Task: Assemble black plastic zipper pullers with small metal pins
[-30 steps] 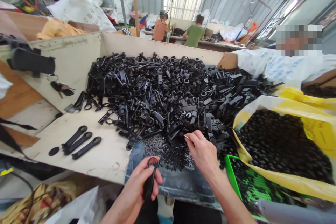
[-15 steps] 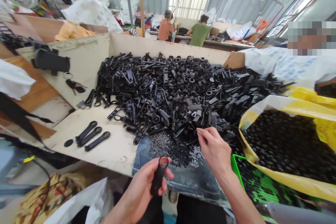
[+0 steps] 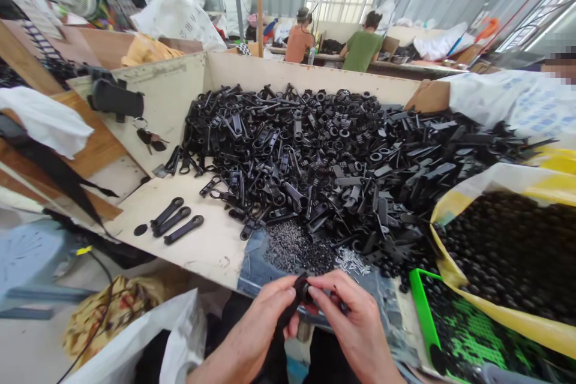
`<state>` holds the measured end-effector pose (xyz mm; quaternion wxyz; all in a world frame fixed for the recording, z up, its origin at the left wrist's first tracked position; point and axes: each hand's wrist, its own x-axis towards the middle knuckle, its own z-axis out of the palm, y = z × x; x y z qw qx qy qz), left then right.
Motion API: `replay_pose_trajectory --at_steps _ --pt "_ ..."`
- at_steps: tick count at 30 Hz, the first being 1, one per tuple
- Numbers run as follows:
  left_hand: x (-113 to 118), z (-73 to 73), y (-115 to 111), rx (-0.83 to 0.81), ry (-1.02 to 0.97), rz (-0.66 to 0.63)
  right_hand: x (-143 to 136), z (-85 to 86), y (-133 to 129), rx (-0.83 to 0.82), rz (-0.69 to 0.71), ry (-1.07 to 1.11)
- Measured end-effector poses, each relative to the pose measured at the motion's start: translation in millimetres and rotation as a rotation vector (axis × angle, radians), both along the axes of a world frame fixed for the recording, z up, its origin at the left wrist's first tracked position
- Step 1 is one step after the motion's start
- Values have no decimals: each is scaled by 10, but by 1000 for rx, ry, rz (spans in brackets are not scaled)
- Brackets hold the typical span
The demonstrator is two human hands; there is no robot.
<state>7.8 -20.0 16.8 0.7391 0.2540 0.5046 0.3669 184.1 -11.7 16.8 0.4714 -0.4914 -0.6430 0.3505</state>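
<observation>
Two hands on one part here, both low in the view, right at the front edge of the tabletop (image 3: 225, 258). The left hand (image 3: 265, 315) is wrapped around a black plastic handle (image 3: 298, 289), thumb on top and fingers curled in, ring end pointing up. The right hand (image 3: 355, 315) has its thumb and forefinger pinched onto that same ring end, other fingers bent. There's something dark tucked between those fingers too, but it's too blurry for me to tell what.

Just past the hands there's a worn blue mat (image 3: 252, 267) with a heap of tiny grey bits (image 3: 283, 246), some small black bits (image 3: 318, 257) and a scatter of silver pins (image 3: 353, 262), all side by side. Behind that it's one huge pile of black plastic parts (image 3: 288, 156), rings and flat strips all jumbled together.

Off to the left, three similar black handles (image 3: 183, 230) lie next to each other with a little black disc (image 3: 140, 230) just beside them. Over on the right, a green tray (image 3: 420, 306) sits near a yellow-and-white bag (image 3: 443, 258) full of round black pieces (image 3: 508, 258).
</observation>
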Motion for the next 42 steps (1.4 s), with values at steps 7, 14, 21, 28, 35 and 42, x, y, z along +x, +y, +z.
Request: replay_pose_trajectory --at_steps 7,14,21,28,35,42 --pt "0 38 -13 52 7 -7 -5 18 -34 114 -40 -66" --pt "111 132 17 173 62 -138 -49 -129 -149 49 -149 -58" --pt "140 -15 -31 444 308 -206 -101 -260 -260 62 -216 -70" --pt "104 -94 -152 602 502 -362 -151 -331 -387 171 -240 -47" --pt "117 -109 -224 625 493 -396 -138 -338 -512 126 -258 5" --pt "-78 -26 -256 709 584 -577 -26 -387 -495 -286 -150 422"
